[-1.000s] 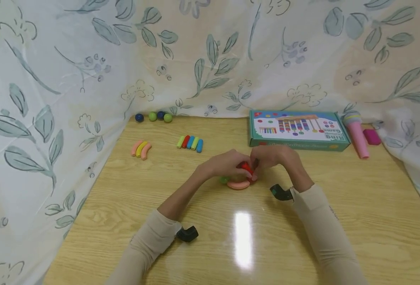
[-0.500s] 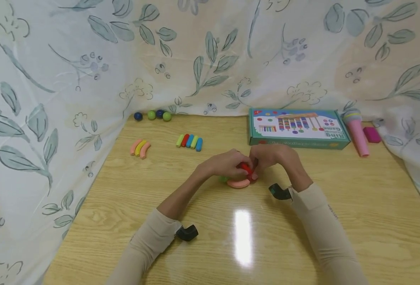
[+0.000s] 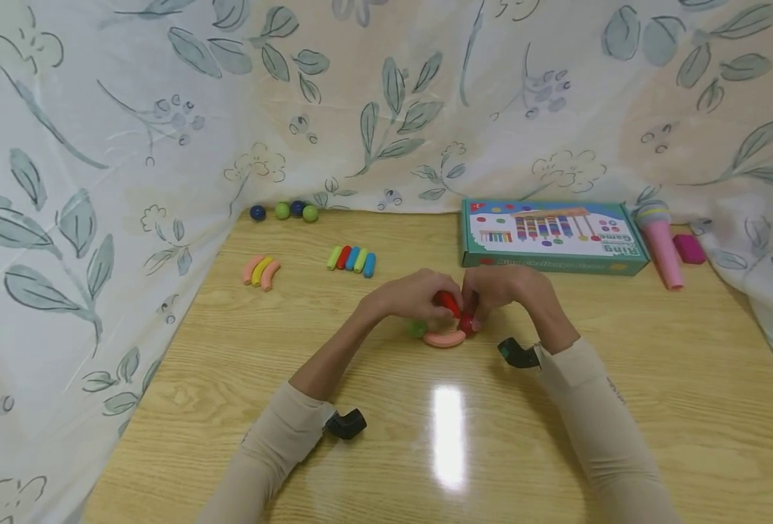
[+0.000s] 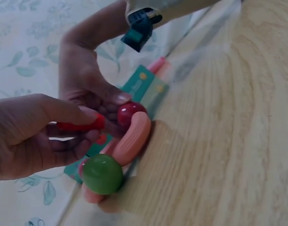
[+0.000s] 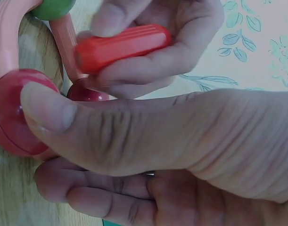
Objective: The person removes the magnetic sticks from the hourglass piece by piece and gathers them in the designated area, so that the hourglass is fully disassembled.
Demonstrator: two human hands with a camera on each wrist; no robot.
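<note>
My left hand pinches a short red ridged stick between thumb and fingers. Close beside it, my right hand grips a glossy red ball, its thumb lying on the ball in the right wrist view. A pink curved stick runs from this ball toward a green ball. More pink sticks and another red ball show behind, forming part of a ring with them. In the head view the hands hide most of this ring, low over the wooden table.
Farther left lie pink and yellow curved sticks, several coloured straight sticks, and blue and green balls. A game box, a pink toy microphone and a magenta block stand at the back right, before a patterned cloth.
The left hand has drawn the red stick slightly up and left, so a gap now shows between it and the red ball. The right hand stays nearly in place.
</note>
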